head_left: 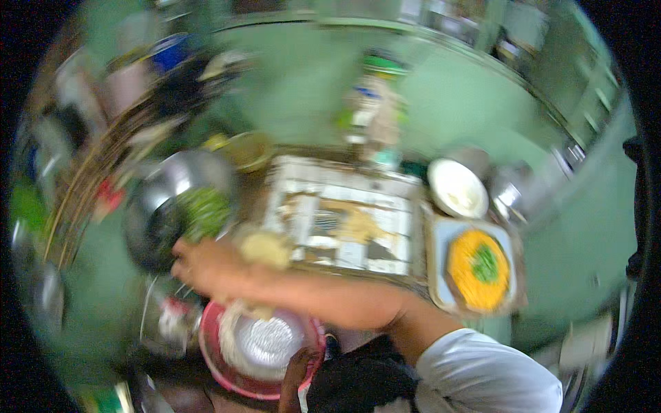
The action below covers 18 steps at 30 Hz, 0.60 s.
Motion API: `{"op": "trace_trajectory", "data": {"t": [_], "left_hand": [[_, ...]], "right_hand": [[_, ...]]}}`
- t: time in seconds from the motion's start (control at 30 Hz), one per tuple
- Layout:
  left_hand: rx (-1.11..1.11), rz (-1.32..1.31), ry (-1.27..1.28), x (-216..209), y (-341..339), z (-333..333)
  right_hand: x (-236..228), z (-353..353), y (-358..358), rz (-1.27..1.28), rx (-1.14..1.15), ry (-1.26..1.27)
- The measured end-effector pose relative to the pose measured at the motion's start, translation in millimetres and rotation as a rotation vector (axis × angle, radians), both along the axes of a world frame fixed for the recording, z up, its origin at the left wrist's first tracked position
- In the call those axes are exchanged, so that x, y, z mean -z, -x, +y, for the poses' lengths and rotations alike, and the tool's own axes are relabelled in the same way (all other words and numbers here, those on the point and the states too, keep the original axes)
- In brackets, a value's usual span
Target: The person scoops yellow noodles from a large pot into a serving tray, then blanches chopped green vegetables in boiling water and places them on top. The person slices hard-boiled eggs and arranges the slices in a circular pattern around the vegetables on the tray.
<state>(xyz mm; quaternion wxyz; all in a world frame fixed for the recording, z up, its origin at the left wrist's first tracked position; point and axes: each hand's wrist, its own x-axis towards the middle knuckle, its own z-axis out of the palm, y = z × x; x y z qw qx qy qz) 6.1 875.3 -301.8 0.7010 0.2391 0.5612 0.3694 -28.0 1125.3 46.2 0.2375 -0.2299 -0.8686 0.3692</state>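
Note:
My right arm stretches across the middle from the lower right. My right hand (200, 270) is at the near edge of a large steel bowl (157, 180) with chopped greens (205, 213) inside. Motion smears its fingers, so any hold is not readable. Below the forearm stands a pink basin (210, 358) with a shiny metal dish (268, 341) and pale, flour-like stuff inside. My left hand (299, 366) is low at the basin's right side, near the rim, its fingers blurred. A pale round thing (265, 249) lies just beyond my right forearm.
A white-tiled slab (396, 199) with brown smears lies ahead. To its right, a light blue tray (441, 241) bears a yellow shredded heap (475, 289) topped with green. Behind it are a white bowl (454, 175) and steel pots (509, 189). Clutter fills the far left.

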Motion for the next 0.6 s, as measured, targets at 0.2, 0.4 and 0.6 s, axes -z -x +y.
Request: {"op": "trace_trajectory", "data": {"t": [0.2, 0.4, 0.6], "left_hand": [[0.368, 0.025, -0.194, -73, -24, 97], [0.667, 0.116, -0.270, -139, -60, 205], [0.626, 0.168, -0.425, -171, -132, 241]], "right_hand": [[90, -7, -216, -0.085, 0.323, 0.223], [157, -28, -504, -0.024, 1.042, 0.327], [145, -4, -696, -0.082, 1.446, 0.138]]}}
